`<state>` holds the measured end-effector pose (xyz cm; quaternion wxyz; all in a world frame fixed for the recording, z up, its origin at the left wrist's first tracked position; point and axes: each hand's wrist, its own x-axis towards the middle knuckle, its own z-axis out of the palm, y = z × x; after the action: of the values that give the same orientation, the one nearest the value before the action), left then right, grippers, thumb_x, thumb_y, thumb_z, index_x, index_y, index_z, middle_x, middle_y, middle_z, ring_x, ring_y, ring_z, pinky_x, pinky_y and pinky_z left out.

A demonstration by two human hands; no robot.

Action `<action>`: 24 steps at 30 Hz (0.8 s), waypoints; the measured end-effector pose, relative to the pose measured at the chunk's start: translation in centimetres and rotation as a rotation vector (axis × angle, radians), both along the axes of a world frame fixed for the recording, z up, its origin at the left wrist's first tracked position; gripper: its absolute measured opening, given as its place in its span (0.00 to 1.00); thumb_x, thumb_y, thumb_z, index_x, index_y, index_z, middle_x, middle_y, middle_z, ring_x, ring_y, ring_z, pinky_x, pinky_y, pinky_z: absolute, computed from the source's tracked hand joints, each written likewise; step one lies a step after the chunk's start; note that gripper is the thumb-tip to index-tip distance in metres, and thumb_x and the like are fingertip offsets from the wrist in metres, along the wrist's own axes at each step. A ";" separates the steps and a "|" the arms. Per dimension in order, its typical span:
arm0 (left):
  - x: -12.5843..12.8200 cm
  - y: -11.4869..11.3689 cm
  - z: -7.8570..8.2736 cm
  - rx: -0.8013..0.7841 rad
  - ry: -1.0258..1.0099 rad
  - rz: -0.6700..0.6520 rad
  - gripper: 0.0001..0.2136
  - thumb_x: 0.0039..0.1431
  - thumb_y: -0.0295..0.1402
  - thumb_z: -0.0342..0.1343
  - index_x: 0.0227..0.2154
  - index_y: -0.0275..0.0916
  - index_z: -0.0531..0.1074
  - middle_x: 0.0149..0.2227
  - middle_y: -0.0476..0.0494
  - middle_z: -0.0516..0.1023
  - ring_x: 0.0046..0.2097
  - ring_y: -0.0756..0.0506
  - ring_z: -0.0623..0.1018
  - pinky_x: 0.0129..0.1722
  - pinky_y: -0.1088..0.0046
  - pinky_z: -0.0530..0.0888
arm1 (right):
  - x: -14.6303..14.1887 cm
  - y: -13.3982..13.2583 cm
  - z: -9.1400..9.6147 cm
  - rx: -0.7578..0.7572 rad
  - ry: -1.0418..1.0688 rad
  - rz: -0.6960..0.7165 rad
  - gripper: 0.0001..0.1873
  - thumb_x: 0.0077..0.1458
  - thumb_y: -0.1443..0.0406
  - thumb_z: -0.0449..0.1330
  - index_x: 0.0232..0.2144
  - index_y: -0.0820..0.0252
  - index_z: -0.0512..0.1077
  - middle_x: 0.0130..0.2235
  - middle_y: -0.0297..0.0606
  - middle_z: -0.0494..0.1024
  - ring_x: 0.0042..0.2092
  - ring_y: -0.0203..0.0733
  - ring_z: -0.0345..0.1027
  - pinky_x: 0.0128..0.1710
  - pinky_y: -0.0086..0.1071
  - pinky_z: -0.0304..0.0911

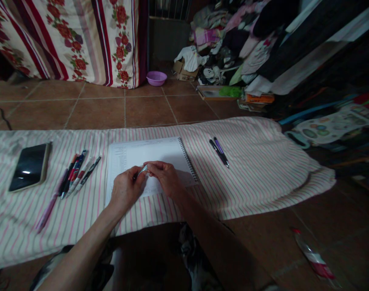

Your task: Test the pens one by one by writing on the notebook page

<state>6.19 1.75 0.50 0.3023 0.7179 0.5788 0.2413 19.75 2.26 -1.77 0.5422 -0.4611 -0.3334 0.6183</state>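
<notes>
Over the open spiral notebook (pixel 151 151), both hands meet around a slim pen (pixel 143 169) with a pale blue-white end. My left hand (pixel 124 186) is closed around its lower part, which is mostly hidden by the fingers. Pinched at the pale upper end are the fingers of my right hand (pixel 164 173). The notebook page has printed lines along its left side and a black spiral binding on the right. To the right of it a black pen (pixel 218 152) and a purple pen (pixel 220 146) lie side by side on the striped cloth (pixel 257 161).
Several pens (pixel 78 173) lie in a bunch left of the notebook, with a pinkish-purple pen (pixel 51 204) by them. A phone (pixel 29 166) rests at the far left. On the tiled floor are a purple basin (pixel 156 78), piled clothes (pixel 227 40) and a plastic bottle (pixel 313 256).
</notes>
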 end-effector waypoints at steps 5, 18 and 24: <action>0.0 0.3 -0.6 -0.115 -0.169 0.022 0.15 0.54 0.44 0.49 0.30 0.37 0.71 0.21 0.50 0.70 0.23 0.50 0.68 0.24 0.75 0.63 | 0.1 -0.1 0.2 -0.017 0.056 0.035 0.11 0.41 0.59 0.65 0.28 0.60 0.78 0.24 0.31 0.73 0.26 0.29 0.62 0.31 0.26 0.58; -0.2 0.3 -0.7 -0.164 -0.278 0.035 0.14 0.52 0.44 0.52 0.28 0.36 0.72 0.19 0.51 0.70 0.21 0.51 0.67 0.22 0.76 0.63 | -0.2 -0.1 0.2 -0.008 0.069 0.038 0.12 0.41 0.58 0.65 0.28 0.60 0.78 0.23 0.31 0.72 0.26 0.29 0.59 0.30 0.27 0.57; 0.1 0.6 -0.6 -0.358 -0.545 0.017 0.16 0.50 0.45 0.55 0.27 0.34 0.72 0.21 0.48 0.72 0.21 0.52 0.66 0.22 0.76 0.64 | 0.1 -0.1 0.2 0.006 0.113 0.076 0.11 0.42 0.59 0.65 0.28 0.59 0.77 0.23 0.30 0.71 0.25 0.28 0.59 0.29 0.26 0.56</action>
<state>6.32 2.32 -0.05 0.5657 0.5572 0.5159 0.3216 19.84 2.11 -1.57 0.5376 -0.4108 -0.3214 0.6625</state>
